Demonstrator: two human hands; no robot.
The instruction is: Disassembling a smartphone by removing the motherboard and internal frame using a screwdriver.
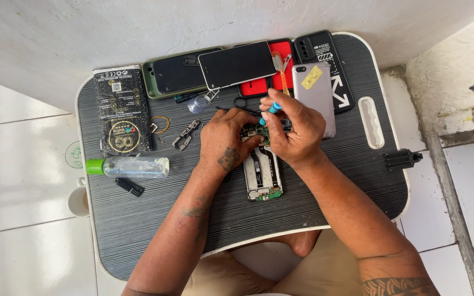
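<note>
While the left hand (227, 143) is pressing flat on the opened phone (262, 170) to steady it | right hand (296, 129) is clamping a blue screwdriver (271, 111) upright over its top | phone lying mid-tray (138, 230), bottle (130, 166) left.

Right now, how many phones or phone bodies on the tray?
5: opened phone under both hands; grey phone back right of them; dark phone in green case; black-screened phone overlapping it; black phone back top right. More may hide beneath.
</note>
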